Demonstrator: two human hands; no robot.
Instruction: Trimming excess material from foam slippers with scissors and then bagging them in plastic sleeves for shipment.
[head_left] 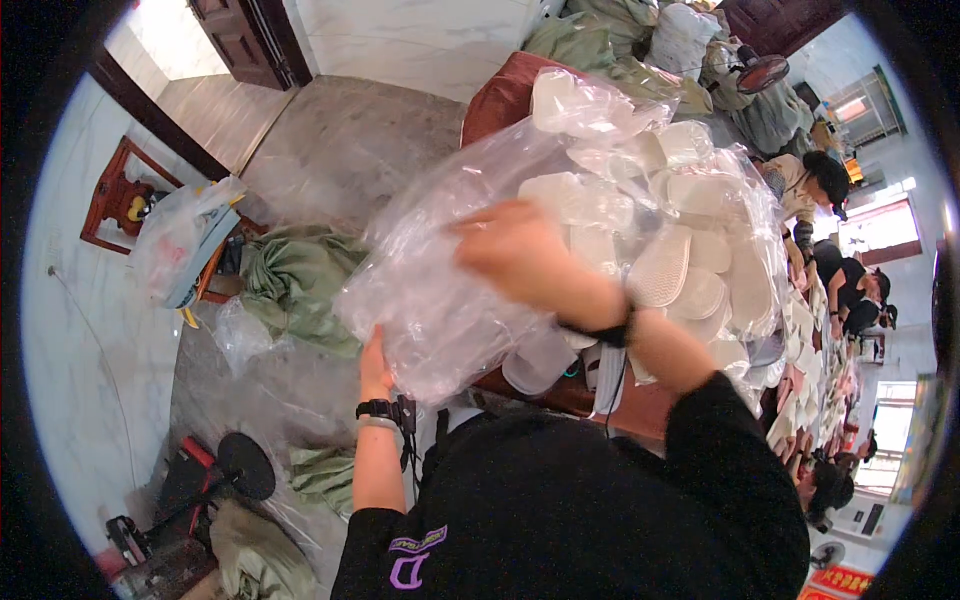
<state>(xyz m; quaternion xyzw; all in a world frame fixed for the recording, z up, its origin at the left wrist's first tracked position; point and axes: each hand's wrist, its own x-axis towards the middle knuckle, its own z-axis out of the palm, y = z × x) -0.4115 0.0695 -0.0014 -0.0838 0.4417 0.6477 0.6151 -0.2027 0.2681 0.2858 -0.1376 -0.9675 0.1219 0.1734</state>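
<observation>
A big clear plastic bag (440, 290) spreads across the left end of the table, its loose end toward me. Pale shoe soles (660, 265) are heaped on the right, several under clear film. My left hand (376, 368) grips the bag's near left edge, thumb up, with its other fingers mostly hidden by the film. Over the middle of the bag is my right hand (530, 255), smeared by motion; its fingers look bent, but whether they pinch the film does not show. Both wrists wear dark bands.
A brown-red cloth (500, 95) covers the table. Green sacks (305, 285) lie on the floor at left, near a chair with plastic bags (190, 240). A black and red stand (235, 470) is at lower left. Co-workers (805, 190) sit along the table at right. More sacks (610, 40) are piled behind.
</observation>
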